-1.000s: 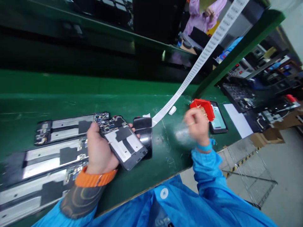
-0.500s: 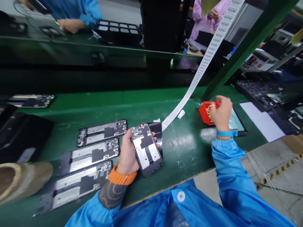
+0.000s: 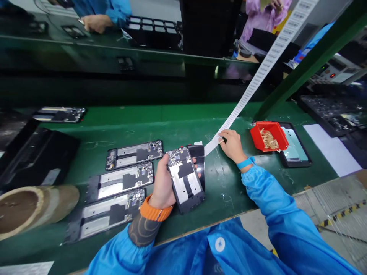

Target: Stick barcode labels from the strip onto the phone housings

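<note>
My left hand (image 3: 163,185) is wrapped around an opened phone (image 3: 185,177), its circuit board at the top and bare metal plate below. A glossy dark panel (image 3: 201,168) shows along the phone's right side, partly behind it. My right hand (image 3: 231,145) lies low over the bench at the lower part of a barcode label strip (image 3: 249,93). Its thumb and fingers are bent together; what they hold, if anything, is hidden. Left of my left hand, opened phones (image 3: 134,154) lie in a row on the green bench.
A red bin (image 3: 258,139) of small tan pieces stands at right, beside a dark-framed tray (image 3: 308,162). White paper (image 3: 329,147) lies further right. A green post (image 3: 304,65) slants upward. A cardboard tube (image 3: 63,202) and black box (image 3: 51,152) sit left. Co-workers' hands (image 3: 99,23) show across the bench.
My right hand has moved left from the red bin to the label strip, over where a small white piece lay. My left hand still holds the phone. The view has shifted slightly.
</note>
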